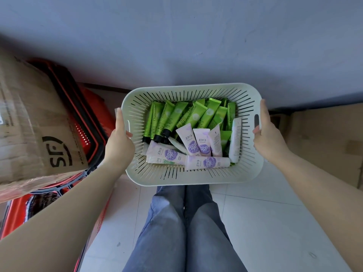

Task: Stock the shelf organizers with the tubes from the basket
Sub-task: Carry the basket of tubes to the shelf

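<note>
A pale slotted plastic basket [188,91] hangs in front of me above my legs. My left hand [118,142] grips its left handle, thumb along the rim and fingers through the slot. My right hand [268,134] grips the right handle the same way. Inside lie several green tubes [196,114] with black caps at the back and several white-and-purple tubes [198,143] toward the front. No shelf organizer is in view.
A grey wall [196,46] stands just behind the basket. A taped cardboard box [33,122] sits on stacked red crates [86,118] at my left. Flat cardboard [324,138] lies on the floor at right. White floor tiles [265,222] surround my legs.
</note>
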### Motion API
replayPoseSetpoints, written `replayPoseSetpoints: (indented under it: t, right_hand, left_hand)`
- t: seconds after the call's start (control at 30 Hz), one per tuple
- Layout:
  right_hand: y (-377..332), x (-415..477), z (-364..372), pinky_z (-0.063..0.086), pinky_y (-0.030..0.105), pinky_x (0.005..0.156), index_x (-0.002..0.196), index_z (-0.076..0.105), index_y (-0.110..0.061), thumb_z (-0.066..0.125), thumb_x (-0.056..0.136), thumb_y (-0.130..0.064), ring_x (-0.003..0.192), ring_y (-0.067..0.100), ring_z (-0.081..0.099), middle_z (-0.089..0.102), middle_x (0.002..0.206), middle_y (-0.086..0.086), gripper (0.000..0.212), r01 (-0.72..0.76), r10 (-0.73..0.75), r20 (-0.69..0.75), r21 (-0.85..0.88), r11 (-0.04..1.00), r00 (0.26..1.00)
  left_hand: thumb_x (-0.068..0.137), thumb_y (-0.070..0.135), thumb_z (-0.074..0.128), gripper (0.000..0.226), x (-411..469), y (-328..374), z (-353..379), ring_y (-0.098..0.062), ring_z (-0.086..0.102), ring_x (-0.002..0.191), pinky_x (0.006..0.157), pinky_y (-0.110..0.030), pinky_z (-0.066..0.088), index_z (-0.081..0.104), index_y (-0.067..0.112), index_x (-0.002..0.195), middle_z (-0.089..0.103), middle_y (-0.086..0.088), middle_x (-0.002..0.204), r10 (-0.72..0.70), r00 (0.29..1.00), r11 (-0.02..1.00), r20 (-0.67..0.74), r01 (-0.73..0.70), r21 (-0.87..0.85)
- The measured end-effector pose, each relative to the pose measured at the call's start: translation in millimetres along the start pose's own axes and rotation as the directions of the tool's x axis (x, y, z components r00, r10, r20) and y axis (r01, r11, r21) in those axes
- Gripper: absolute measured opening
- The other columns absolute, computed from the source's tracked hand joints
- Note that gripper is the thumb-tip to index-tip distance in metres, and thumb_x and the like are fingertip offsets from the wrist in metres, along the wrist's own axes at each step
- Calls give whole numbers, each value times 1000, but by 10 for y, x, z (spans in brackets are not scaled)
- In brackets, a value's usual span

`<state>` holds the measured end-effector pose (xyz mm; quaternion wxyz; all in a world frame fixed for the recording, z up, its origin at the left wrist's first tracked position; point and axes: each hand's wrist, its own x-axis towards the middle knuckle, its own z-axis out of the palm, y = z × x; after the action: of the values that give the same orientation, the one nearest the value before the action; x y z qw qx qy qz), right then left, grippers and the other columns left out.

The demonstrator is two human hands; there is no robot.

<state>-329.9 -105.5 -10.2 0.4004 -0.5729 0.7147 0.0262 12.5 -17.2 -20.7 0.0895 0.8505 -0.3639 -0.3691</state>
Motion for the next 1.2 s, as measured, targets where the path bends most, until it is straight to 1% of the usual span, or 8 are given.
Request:
replayPoseSetpoints:
  t: [0.07,0.13,0.23,0.4,0.57,0.73,1.03,1.2]
  right_hand:
    - [188,-185,85,45,35,62,144,-10,-46,36,95,-4,71,20,51,51,96,13,79,-60,62,-32,75,995,998]
    - [227,-190,176,39,31,62,145,-10,-45,34,97,-8,71,18,50,52,94,13,74,-16,18,-42,53,998,999]
    - [213,-83,135,41,33,68,144,-10,-46,32,99,-12,78,21,53,54,96,11,70,-36,39,-37,72,997,999]
    - [230,-102,208,41,27,54,144,-10,-46,33,99,-12,65,12,54,54,87,2,71,-34,34,7,69,997,999]
    - [414,-352,287,47,29,60,140,-13,-53,39,99,-16,65,9,54,54,90,-1,75,-98,99,-5,123,988,995]
    - [592,-794,283,54,45,78,140,-13,-52,39,99,-11,75,18,58,57,101,6,78,-183,183,21,213,960,983]
    - [978,-1764,281,53,49,81,143,-8,-51,40,95,-6,81,26,61,59,98,8,81,-361,398,-16,385,849,917]
    - [1200,-2302,386,53,46,81,138,-5,-60,39,92,-5,85,28,61,55,102,4,84,-402,503,-36,554,729,863]
  left_hand:
    - [85,-8,35,90,21,35,81,-29,60,77,70,-49,55,-8,47,144,57,-8,99,92,994,995,65,-95,40]
    - [85,-7,34,90,87,20,24,-31,60,78,73,-50,54,-7,48,143,57,-9,99,47,996,999,73,-48,6]
    - [86,-6,33,87,65,-33,73,-33,60,81,77,-52,54,-4,48,143,58,-12,98,46,996,999,79,-45,-13]
    - [87,-5,34,87,64,-110,105,-30,60,77,76,-50,54,-4,50,142,59,-12,96,14,994,1000,106,-14,0]
    - [86,-4,35,87,51,-74,61,-28,60,72,69,-47,56,-3,50,142,61,-7,90,64,987,996,147,-72,50]
    - [86,-6,35,89,-90,54,-5,-27,61,69,63,-46,56,-3,52,142,60,-3,88,97,971,985,221,-126,120]
    - [85,-4,40,89,-378,489,57,-17,59,64,60,-30,45,-1,43,147,62,-1,82,293,874,871,388,-411,268]
    - [86,-5,41,85,-616,847,172,-24,61,66,65,-39,52,0,36,149,64,-6,83,384,785,770,486,-562,301]
